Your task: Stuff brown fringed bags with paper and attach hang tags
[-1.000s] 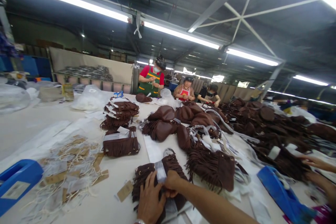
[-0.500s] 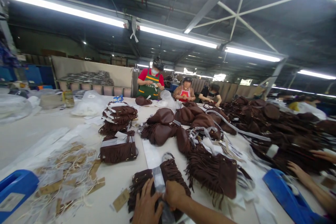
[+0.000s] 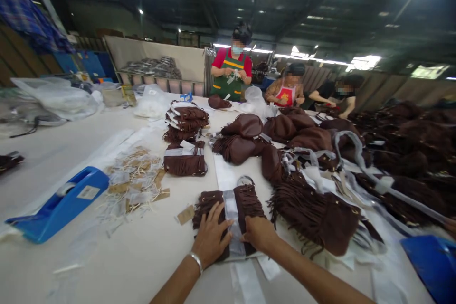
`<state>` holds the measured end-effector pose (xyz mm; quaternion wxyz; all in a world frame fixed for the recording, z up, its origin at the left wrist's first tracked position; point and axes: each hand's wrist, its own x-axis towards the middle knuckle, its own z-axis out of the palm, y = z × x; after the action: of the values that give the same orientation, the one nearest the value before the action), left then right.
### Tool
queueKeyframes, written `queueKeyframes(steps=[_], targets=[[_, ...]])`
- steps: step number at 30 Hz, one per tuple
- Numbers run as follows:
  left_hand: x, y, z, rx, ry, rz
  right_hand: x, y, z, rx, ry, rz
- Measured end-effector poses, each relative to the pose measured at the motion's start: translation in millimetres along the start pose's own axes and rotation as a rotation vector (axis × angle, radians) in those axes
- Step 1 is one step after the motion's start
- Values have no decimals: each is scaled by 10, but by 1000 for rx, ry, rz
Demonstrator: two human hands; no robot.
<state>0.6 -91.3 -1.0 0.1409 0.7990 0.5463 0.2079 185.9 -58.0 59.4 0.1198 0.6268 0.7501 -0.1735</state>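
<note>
A dark brown fringed bag (image 3: 254, 198) lies flat on the table in front of me, a pale translucent strip (image 3: 231, 204) wrapped across its middle. My left hand (image 3: 211, 235), with a silver bracelet on the wrist, presses on the bag's left half. Its fingers are spread, and fingertips and thumb reach the strip. My right hand (image 3: 260, 233) is closed at the strip's right edge, fingers curled down against the bag. Whatever those fingers may pinch is hidden. A tan card tag (image 3: 185, 215) rests just left of the bag.
Blue tape dispensers stand at left (image 3: 73, 204) and right (image 3: 432, 266). Loose tags (image 3: 137, 175) are heaped at left. Ahead are a strapped bag (image 3: 185, 164), a stack of fringed bags (image 3: 187, 118) and more brown bags (image 3: 320, 218). Several co-workers (image 3: 231, 69) work beyond.
My view has tilted down and turned left. My right hand has shifted from the middle of the strip to its right edge. The left hand stays spread on the bag.
</note>
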Motion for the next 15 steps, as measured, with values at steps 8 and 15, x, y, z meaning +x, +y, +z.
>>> queueKeyframes(steps=[8, 15], targets=[[75, -32, -70, 76, -75, 46, 446, 349, -611, 123, 153, -294], [375, -138, -412, 24, -174, 65, 1527, 454, -613, 93, 186, -634]])
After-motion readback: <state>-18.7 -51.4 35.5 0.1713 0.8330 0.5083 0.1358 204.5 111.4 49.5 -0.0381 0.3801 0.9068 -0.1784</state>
